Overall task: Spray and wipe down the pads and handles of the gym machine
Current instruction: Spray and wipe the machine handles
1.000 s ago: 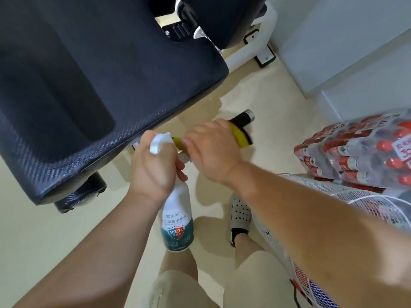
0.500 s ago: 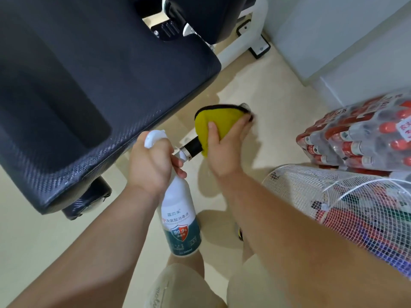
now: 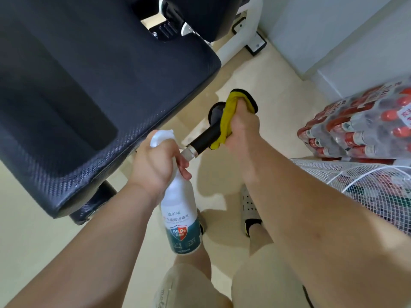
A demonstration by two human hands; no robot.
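Head view. The handle, a black foam grip on a chrome-collared bar, lies at the centre of the frame and runs toward 1 o'clock. The right hand has its fingers curled tightly round the far part of the grip, with the yellow cloth bunched between palm and foam. The left hand, at 7 o'clock of the handle, grips the neck of the spray bottle, which hangs down toward 6 o'clock. Its white spray head sits just beside the collar. The large black pad fills the frame from 9 to 12 o'clock.

We judge three risks.
- The cloth covers only the far part of the grip, so a short stroke could leave the bare stretch near the collar unwiped.
- The left fingers are close to the trigger. An unintended squeeze could wet the floor beside the sandalled feet, and footing there could turn slippery.
- The right forearm passes just above the white wire grille at 4 o'clock, with the pack of bottles at 3 o'clock. A wide pull-back stroke could knock either.
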